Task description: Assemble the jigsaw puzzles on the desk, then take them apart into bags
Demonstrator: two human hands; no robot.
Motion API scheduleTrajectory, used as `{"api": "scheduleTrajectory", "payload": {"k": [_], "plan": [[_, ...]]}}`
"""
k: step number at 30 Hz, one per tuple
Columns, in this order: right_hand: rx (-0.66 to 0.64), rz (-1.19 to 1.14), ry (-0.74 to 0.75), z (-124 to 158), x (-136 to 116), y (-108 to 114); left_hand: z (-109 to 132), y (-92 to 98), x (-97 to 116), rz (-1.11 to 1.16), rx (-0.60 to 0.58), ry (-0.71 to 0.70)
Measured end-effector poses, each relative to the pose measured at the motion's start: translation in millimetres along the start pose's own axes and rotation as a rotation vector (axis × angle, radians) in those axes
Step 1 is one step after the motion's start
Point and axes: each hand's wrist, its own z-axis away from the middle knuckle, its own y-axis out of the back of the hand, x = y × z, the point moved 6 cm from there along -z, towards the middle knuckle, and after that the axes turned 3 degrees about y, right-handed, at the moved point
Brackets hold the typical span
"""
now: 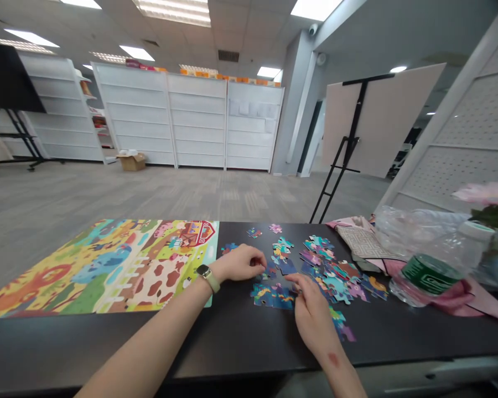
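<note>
My left hand [243, 262], with a watch [203, 271] on its wrist, is curled over jigsaw pieces [269, 272] on the dark table. Its fingertips point down, and what they may pinch is hidden. My right hand [311, 304] has its index finger stretched out to the edge of a dark blue jigsaw piece [288, 267]; the thumb sits apart below. Just in front of my hands lies a joined strip of blue puzzle pieces [274, 297]. A heap of loose colourful pieces [336, 279] spreads to the right, some partly behind my right hand.
A farm-animal picture sheet [149, 271] covers the table's left side. On the right stand a plastic bottle with a green label [431, 273], pink cloth [460, 298] and a pink flower [487, 193]. Beyond the table are white shelves [197, 121] and a board on an easel [377, 121].
</note>
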Motion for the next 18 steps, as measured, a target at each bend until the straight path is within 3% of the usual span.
{"api": "scheduleTrajectory", "payload": {"k": [4,9,18], "plan": [[-0.009,-0.015,-0.049,-1.1,5.4,-0.8,1.2,8.0,-11.0,-0.075,0.133,0.025],[0.012,-0.058,-0.064,0.0,5.2,1.2,3.2,-4.5,-18.0,-0.111,0.052,-0.035],[0.083,-0.320,-0.166,0.0,22.9,0.3,-1.5,-7.4,-15.7,-0.116,0.059,-0.017]]}}
